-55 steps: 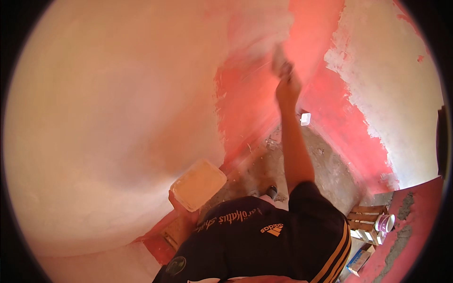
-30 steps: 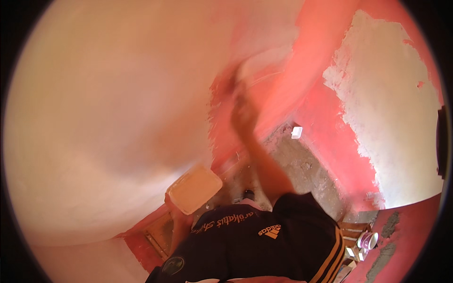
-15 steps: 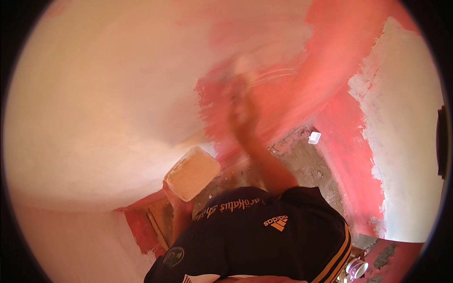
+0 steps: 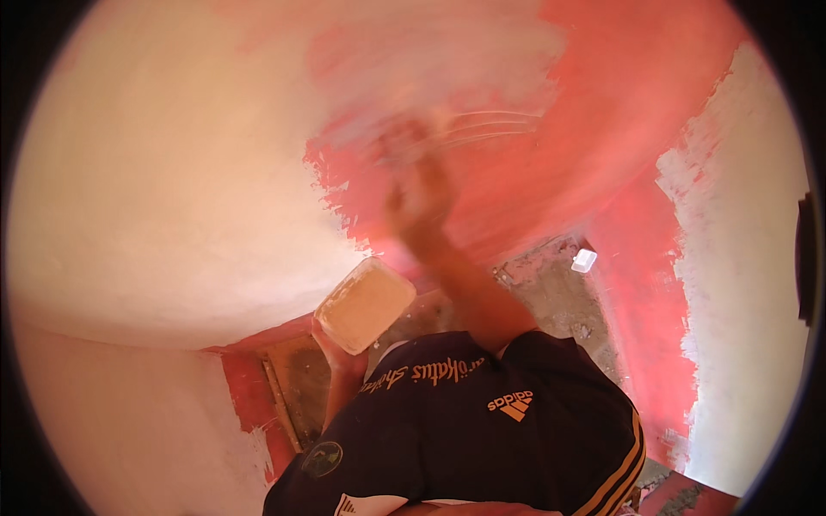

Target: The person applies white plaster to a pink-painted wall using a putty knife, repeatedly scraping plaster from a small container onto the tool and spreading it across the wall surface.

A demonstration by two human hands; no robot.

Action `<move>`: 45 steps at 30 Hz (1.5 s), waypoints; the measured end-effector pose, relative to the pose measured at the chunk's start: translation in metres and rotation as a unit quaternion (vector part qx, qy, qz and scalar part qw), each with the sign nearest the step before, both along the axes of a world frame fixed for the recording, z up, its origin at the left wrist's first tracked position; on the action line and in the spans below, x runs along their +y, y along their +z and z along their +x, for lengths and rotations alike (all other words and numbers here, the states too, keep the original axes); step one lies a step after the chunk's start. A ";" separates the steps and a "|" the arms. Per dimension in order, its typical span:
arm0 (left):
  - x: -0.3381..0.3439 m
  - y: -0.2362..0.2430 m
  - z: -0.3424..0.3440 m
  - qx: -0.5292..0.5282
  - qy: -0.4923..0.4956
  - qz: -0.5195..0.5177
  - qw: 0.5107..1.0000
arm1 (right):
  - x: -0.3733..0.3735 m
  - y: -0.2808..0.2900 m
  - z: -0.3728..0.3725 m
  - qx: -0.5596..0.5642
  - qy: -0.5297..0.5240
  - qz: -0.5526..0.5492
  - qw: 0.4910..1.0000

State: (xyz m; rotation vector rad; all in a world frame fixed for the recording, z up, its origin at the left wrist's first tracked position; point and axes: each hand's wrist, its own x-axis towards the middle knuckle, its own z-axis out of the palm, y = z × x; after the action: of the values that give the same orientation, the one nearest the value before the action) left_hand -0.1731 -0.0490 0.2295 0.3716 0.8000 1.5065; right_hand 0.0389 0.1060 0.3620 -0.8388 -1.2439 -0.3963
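My left hand (image 4: 341,346) grips a pale rectangular tub (image 4: 392,277) by its lower left side, in front of my dark shirt. A smooth cream-coloured mass seems to fill the tub almost to its rim. My right arm reaches up to the wall, and my right hand (image 4: 420,196) is blurred over a red patch. Its fingers look curled round something pale and smeared that I cannot make out. Thin curved pale streaks (image 4: 490,125) mark the wall right beside that hand. The large wall (image 4: 189,206) is cream on the left and red on the right, with a ragged border.
Another wall at right has a red band (image 4: 650,292) beside a whitish area (image 4: 731,258). A small white box (image 4: 584,261) lies by the rough grey floor (image 4: 559,301). A wooden strip (image 4: 280,404) stands at lower left. A dark object (image 4: 805,258) sits at the right edge.
My right hand has moved left across the wall. The tub sits slightly right and higher in view. The whole view has shifted, and a cup at lower right has left it.
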 end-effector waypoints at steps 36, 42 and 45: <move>0.016 -0.101 -0.191 0.231 -0.112 0.112 0.960 | -0.022 -0.153 -0.119 -0.045 0.045 -0.133 0.989; 0.028 -0.080 -0.227 0.315 -0.260 0.152 0.900 | 0.015 -0.095 0.067 0.320 -0.143 -0.049 0.935; 0.030 -0.084 -0.245 0.319 -0.289 0.156 0.889 | 0.040 -0.140 0.073 0.250 -0.155 -0.095 0.951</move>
State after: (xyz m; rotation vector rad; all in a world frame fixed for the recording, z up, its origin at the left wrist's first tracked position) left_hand -0.4176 -0.0189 0.1452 1.2805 0.8422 0.9297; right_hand 0.1117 0.1459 0.2216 -1.2201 -0.6845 -0.2897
